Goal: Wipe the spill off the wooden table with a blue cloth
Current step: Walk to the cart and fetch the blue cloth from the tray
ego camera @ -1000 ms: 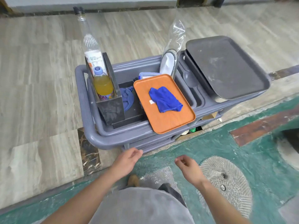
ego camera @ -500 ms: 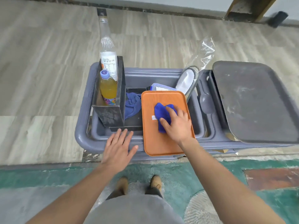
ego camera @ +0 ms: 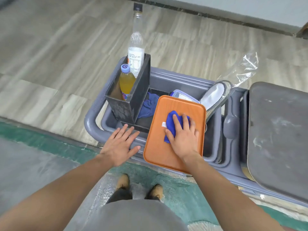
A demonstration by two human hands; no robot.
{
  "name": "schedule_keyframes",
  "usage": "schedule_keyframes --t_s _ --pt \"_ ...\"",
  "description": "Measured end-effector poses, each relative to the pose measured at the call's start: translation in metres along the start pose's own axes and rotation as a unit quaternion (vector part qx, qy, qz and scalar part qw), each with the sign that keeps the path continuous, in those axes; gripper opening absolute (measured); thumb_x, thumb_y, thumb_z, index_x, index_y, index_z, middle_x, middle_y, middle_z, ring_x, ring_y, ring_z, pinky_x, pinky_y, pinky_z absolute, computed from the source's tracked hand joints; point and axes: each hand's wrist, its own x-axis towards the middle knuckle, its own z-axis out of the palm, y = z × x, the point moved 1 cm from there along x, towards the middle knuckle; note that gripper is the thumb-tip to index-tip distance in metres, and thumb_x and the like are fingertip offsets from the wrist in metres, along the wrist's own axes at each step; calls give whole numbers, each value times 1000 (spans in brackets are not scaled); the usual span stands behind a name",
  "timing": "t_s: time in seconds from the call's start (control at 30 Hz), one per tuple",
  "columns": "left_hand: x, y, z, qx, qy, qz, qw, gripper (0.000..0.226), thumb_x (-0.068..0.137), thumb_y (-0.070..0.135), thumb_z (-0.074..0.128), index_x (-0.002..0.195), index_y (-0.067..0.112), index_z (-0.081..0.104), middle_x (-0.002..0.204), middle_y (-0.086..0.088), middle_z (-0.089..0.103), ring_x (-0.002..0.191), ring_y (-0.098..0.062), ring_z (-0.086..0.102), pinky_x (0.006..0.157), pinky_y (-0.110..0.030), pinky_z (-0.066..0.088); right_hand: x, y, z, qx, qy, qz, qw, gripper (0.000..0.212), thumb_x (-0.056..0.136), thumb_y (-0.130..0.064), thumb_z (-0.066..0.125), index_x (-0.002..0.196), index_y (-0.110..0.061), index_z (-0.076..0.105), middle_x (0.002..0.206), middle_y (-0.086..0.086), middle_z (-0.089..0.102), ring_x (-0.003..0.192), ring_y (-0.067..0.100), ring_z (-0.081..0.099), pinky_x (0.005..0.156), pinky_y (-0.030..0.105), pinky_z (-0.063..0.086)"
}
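A folded blue cloth (ego camera: 172, 120) with a small white tag lies on an orange wood-grain tray (ego camera: 175, 107) that rests across a grey plastic cart (ego camera: 93, 124). My right hand (ego camera: 184, 135) lies flat on top of the cloth, fingers spread over it, covering most of it. My left hand (ego camera: 120, 144) is open with fingers apart, hovering at the cart's front rim just left of the tray. No spill and no wooden table are visible.
A black caddy (ego camera: 130, 100) in the cart holds a tall clear bottle (ego camera: 136, 45) and an orange-drink bottle (ego camera: 126, 82). A second blue rag (ego camera: 148, 105), a clear lidded box (ego camera: 185, 95) and a slipper (ego camera: 213, 95) lie behind the tray. A dark grey tray (ego camera: 280, 130) covers the cart's right side.
My right hand reached forward onto the blue cloth on the orange tray and now presses on it. My left hand moved up to the cart's rim. The view came closer.
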Motion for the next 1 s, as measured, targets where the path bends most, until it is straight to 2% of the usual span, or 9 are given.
schedule_keyframes --t_s 0.13,0.27,0.37,0.5,0.63,0.73,0.83,0.93,1.0 --pt "-4 5 -1 -9 -8 -22 1000 78 95 74 2 163 36 -1 173 6 -5 157 -18 -21 130 -44 -5 2 0 3 0 -18 -10 1000 57 100 -63 34 151 -36 41 163 5 31 150 34 21 109 52 32" --pt "-12 13 0 -50 11 -67 996 75 97 73 9 162 38 -4 173 6 -3 158 -17 -17 129 -44 -5 3 2 1 -4 14 -31 999 45 101 -52 43 139 -33 56 149 8 50 135 36 39 97 49 39" --pt "-26 22 0 -126 61 -99 985 76 98 71 18 163 34 4 173 9 6 159 -10 -11 130 -40 -3 2 3 1 -14 41 -50 998 34 101 -44 48 127 -29 64 131 7 61 118 34 48 85 45 40" --pt "-52 31 4 -214 146 -158 953 73 100 67 29 162 29 18 170 10 19 159 -7 3 129 -39 5 2 5 0 1 63 -64 996 29 102 -40 51 120 -24 67 120 11 65 107 36 51 80 43 42" --pt "-87 34 24 -291 207 -224 907 65 100 64 34 155 30 28 162 8 35 154 -12 22 125 -47 21 8 7 -3 67 65 -69 993 34 103 -41 46 122 -21 67 112 12 66 97 35 51 83 45 46" --pt "-120 36 48 -348 183 -303 868 70 97 68 31 153 25 32 157 3 42 149 -18 32 121 -50 26 2 -2 -9 139 47 -91 985 37 104 -41 43 121 -18 66 108 12 66 98 33 52 88 46 48" --pt "-154 35 73 -398 138 -362 832 67 99 62 39 150 19 39 150 -4 49 141 -23 42 120 -47 30 -15 -25 -14 194 30 -132 972 36 105 -41 41 121 -20 65 106 8 66 101 30 55 92 38 43" --pt "-183 34 93 -517 55 -419 745 60 98 61 45 140 19 49 135 -5 60 123 -23 56 108 -41 42 -39 -59 -18 246 7 -184 951 34 104 -43 41 122 -24 64 107 3 67 103 26 56 93 35 42" --pt "-205 30 107 -564 17 -448 693 70 85 76 43 125 21 59 118 -1 68 110 -23 64 104 -42 47 -61 -86 -20 266 -20 -223 937 33 104 -45 40 121 -28 63 110 -1 67 105 23 58 94 39 45"
